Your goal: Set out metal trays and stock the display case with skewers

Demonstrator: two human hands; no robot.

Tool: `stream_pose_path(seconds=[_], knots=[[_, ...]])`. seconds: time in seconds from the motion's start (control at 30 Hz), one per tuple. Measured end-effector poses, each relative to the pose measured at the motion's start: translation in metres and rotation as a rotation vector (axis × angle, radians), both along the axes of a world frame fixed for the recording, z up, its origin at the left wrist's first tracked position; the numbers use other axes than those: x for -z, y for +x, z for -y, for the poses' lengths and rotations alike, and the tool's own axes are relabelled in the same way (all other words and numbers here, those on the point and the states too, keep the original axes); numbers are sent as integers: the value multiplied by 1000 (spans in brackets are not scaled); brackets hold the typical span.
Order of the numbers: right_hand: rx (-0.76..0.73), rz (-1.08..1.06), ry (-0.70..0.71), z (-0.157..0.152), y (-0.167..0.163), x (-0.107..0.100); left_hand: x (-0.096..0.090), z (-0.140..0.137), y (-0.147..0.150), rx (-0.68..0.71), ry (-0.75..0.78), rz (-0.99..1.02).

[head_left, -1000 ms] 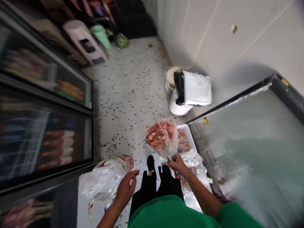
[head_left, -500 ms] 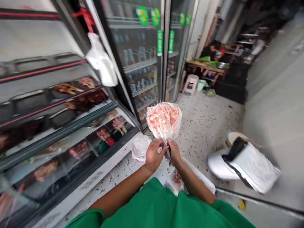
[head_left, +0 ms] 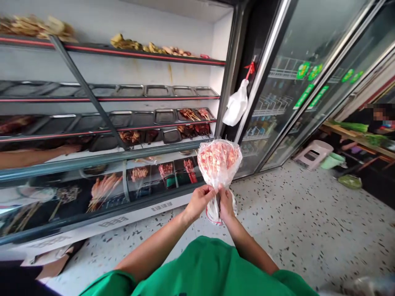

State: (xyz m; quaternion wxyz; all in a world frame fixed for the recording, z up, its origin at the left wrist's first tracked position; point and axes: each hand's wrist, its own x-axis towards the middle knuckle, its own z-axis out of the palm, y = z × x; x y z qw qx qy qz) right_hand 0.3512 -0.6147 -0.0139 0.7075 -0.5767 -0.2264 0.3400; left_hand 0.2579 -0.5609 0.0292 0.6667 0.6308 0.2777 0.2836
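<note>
A clear plastic bag of raw meat skewers (head_left: 218,160) is in front of me, with thin stick tips poking out at its top. Its gathered neck is pinched by my left hand (head_left: 198,202), thumb and fingers closed at the left side. My right hand (head_left: 226,204) is wrapped round the neck and dark stick ends from the right. Below and behind my hands, a whitish plastic bag or lined container with a red edge (head_left: 213,216) is on the floor, partly hidden.
A display case (head_left: 173,150) with trays and skewers stands ahead and left. Another person's arm (head_left: 33,156) reaches in there. A white bag (head_left: 237,105) hangs beside the glass-door fridge (head_left: 277,86). A pink stool (head_left: 313,155) and a person sit near a wooden table at right.
My view has turned left toward the display case, and another person's arm now shows. Both hands still hold the skewer bag by its neck; the left thumb and fingers have shifted slightly.
</note>
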Motion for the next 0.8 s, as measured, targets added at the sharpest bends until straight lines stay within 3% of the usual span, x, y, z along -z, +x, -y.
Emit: stream_pose_path(seconds=[0.07, 0.13, 0.27, 0.33, 0.37, 0.47, 0.53, 0.63, 0.7, 0.77, 0.8], knots=[[27, -21, 23, -21, -26, 4, -4, -21, -31, -33, 214, -58], [21, -47, -5, -40, -51, 6, -8, -40, -59, -27, 263, -58], [-43, -115, -73, -71, -89, -2, -17, -68, -102, 53, -57, 131], [-97, -119, -68, -83, -101, -10, -21, -76, -116, 41, -102, 193], [-126, -119, -60, -89, -106, -14, -22, -79, -123, -7, -19, 196], [-205, -167, -45, -102, -115, -24, -25, -88, -139, -179, 448, 135], [-259, -202, -48, -108, -119, -27, -25, -93, -148, -177, 590, 107], [-355, -229, -76, -113, -123, -30, -22, -95, -158, -141, 379, 195], [-429, -238, -79, -116, -121, -31, -20, -93, -159, -224, 185, 255], [-473, -224, -71, -119, -116, -32, -19, -91, -155, -383, 172, 179], [-473, -211, -75, -121, -112, -32, -18, -90, -152, -483, 265, 81]])
